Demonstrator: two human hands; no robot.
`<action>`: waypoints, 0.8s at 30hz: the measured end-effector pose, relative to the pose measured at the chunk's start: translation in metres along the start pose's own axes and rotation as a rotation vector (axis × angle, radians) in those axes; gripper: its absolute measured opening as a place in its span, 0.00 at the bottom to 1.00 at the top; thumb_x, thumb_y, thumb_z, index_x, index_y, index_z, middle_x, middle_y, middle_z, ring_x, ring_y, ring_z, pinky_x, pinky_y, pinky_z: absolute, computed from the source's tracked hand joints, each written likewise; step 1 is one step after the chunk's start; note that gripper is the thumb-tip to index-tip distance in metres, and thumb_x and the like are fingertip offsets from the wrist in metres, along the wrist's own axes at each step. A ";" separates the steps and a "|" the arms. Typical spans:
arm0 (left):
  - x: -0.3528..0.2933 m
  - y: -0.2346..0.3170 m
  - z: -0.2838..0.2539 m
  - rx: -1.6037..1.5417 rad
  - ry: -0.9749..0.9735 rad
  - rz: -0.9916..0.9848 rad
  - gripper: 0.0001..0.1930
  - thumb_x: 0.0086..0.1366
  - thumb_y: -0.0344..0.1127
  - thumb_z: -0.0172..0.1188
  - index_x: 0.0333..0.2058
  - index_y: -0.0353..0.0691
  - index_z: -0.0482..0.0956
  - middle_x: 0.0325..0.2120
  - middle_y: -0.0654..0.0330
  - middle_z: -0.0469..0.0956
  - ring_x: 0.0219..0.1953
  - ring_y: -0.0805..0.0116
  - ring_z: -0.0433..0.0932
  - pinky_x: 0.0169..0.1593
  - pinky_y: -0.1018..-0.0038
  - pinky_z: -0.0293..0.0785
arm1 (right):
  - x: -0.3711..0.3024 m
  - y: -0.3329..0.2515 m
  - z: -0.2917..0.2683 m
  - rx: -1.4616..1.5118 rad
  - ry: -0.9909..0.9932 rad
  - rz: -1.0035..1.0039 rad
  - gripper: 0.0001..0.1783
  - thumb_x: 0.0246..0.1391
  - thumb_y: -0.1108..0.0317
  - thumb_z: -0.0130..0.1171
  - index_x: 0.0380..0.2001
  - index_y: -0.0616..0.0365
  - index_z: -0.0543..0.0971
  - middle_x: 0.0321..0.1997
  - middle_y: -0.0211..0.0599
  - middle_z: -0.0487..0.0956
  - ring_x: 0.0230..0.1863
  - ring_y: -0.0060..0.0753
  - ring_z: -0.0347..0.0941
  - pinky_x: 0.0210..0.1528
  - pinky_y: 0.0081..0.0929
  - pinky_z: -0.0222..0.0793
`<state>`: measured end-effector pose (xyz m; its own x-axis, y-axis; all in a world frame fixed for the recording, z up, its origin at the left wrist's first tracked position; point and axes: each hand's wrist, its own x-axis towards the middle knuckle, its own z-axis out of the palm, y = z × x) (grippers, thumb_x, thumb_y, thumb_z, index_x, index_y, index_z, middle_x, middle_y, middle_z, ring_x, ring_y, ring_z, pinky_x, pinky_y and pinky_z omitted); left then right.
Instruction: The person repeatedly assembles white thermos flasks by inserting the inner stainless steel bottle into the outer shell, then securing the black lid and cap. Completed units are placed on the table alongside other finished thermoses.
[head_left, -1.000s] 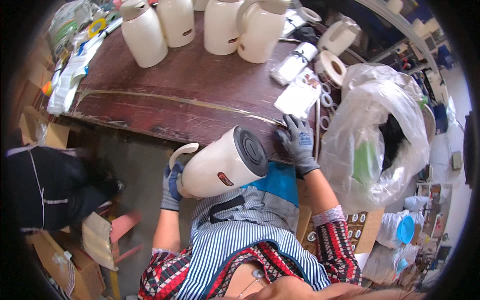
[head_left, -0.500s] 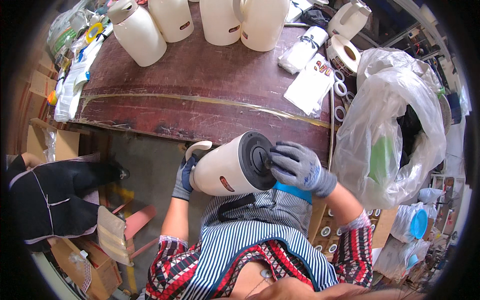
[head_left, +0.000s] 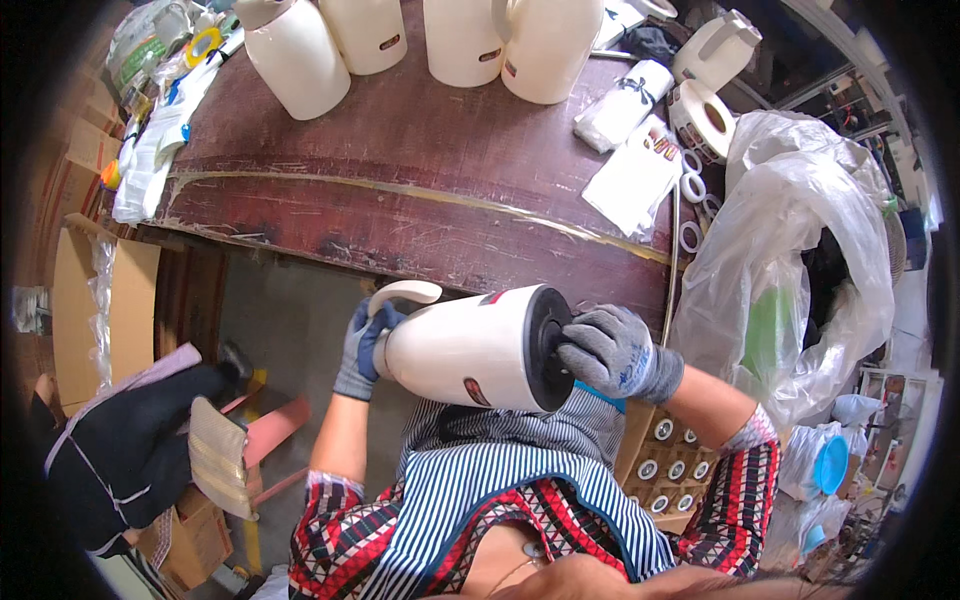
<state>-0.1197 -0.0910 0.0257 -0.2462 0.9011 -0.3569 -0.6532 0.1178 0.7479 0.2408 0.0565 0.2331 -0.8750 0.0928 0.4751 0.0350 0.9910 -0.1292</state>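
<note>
The left hand (head_left: 368, 348), gloved in grey and blue, is closed on the narrow end of a cream vacuum jug (head_left: 462, 352), beside its curved handle (head_left: 408, 293); the forearm is raised from below. The right hand (head_left: 612, 352), likewise gloved, is held palm toward the jug with fingers bent and bunched, fingertips set against its black base (head_left: 546, 350); whether anything is pinched there cannot be told. The jug is held nearly level, base to the right, in front of the striped apron (head_left: 500, 465).

The near edge of the dark red table (head_left: 340, 215) is partly overlapped by the jug in the view. Beyond it, a width of scratched tabletop is crossed by a lengthwise seam, and is bounded at the far side by upright cream jugs (head_left: 298, 62). On the right, the table is bordered by a white packet (head_left: 632, 190), a label roll (head_left: 703, 118) and a large clear plastic bag (head_left: 800, 215). Below the right forearm, a partitioned carton (head_left: 672, 468) is seen. At far left, floor space is taken by a chair (head_left: 217, 462) and a person in black (head_left: 150, 425).
</note>
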 end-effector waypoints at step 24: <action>0.137 0.474 0.075 2.380 0.199 0.687 0.22 0.54 0.37 0.70 0.50 0.49 0.81 0.49 0.52 0.78 0.57 0.48 0.75 0.60 0.58 0.71 | -0.040 -0.004 0.063 0.291 0.606 1.030 0.08 0.59 0.77 0.63 0.42 0.60 0.78 0.37 0.42 0.78 0.38 0.38 0.77 0.45 0.31 0.73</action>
<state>-0.4089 0.1197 0.3731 -0.1048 0.9810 0.1635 0.9645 0.1403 -0.2236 0.2454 0.0422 0.1595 -0.1336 0.9257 0.3539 0.3999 0.3771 -0.8354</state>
